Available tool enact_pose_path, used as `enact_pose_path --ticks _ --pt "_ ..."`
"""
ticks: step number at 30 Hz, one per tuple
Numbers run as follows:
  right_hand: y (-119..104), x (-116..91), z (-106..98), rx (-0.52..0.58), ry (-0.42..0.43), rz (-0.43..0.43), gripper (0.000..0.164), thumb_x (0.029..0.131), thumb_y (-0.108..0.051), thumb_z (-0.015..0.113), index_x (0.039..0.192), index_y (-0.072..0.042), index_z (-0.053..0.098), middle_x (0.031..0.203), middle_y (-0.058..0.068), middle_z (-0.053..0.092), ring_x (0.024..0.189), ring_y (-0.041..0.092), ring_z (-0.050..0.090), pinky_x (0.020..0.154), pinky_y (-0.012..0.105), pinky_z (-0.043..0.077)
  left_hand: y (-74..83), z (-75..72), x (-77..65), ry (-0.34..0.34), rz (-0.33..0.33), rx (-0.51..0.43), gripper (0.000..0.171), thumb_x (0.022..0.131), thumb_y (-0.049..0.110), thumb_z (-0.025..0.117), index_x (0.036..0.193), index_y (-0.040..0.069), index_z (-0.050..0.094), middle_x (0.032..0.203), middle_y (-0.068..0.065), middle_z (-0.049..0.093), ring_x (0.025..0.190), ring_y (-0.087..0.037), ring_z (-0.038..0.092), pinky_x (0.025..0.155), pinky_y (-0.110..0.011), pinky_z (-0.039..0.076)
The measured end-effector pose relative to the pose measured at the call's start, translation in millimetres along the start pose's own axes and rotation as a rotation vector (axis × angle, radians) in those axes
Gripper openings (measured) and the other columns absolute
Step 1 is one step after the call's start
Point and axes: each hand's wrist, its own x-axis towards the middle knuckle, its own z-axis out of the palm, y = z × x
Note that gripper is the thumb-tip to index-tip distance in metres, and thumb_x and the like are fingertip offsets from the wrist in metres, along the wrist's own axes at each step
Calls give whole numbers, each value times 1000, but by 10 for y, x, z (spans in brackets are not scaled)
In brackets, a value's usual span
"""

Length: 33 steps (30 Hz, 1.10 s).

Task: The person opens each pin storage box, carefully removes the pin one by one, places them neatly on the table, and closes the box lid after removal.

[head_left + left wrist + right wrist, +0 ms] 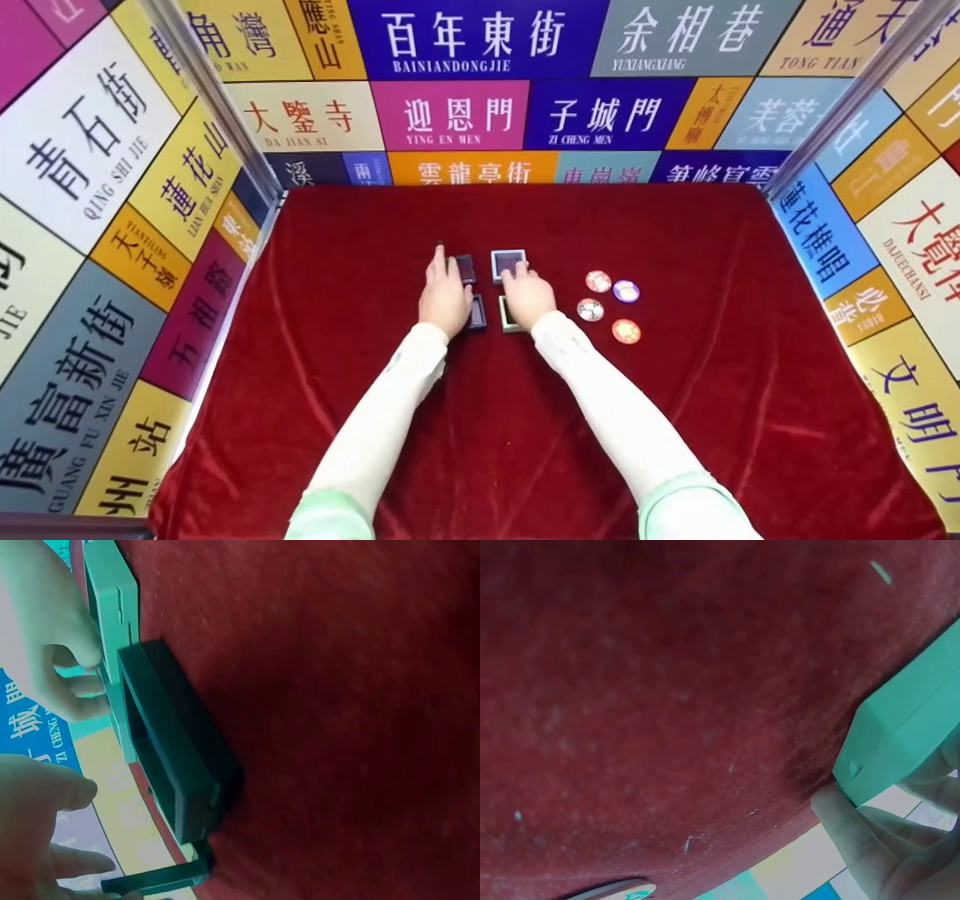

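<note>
Two dark boxes and two pale ones stand close together on the red cloth. My left hand (444, 300) lies beside the rear dark box (466, 268), fingers stretched forward and thumb toward its edge. The front dark box (169, 742) stands upright with its hollow showing in the left wrist view. My right hand (529, 298) reaches over the light green box (510, 324), partly hiding it. Its fingertips touch the near right corner of the pale blue-rimmed box (508, 256). In the right wrist view, extended fingers (855, 840) lie along a pale green box side (900, 735).
Right of the boxes lie several round discs: a red-and-white one (598, 281), a blue-rimmed one (626, 291), a dark-patterned one (590, 309) and an orange-red one (626, 331). Sign-covered walls (454, 112) enclose the red cloth (360, 247) at the back and sides.
</note>
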Motion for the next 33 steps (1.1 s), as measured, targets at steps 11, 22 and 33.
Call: enact_pose_path --ticks 11,22,33 --pt "-69 -40 -45 -33 -8 0 34 95 -7 71 127 4 66 133 37 60 101 44 71 73 53 63 106 -10 12 -176 4 83 68 106 29 69 165 5 44 176 -11 29 141 -40 48 99 -59 50" --pt "-107 -75 -27 -15 4 -21 34 93 -8 73 124 4 66 132 37 61 101 45 71 75 53 63 117 76 -77 -220 30 164 56 106 31 67 154 3 59 166 -8 48 143 -37 45 106 -61 42" --pt "-98 -102 -38 -23 -20 -27 38 92 -9 75 126 5 64 131 36 61 99 44 71 75 53 63 217 52 -30 -290 0 178 52 107 35 66 147 1 65 163 -10 50 144 -37 43 106 -66 44"
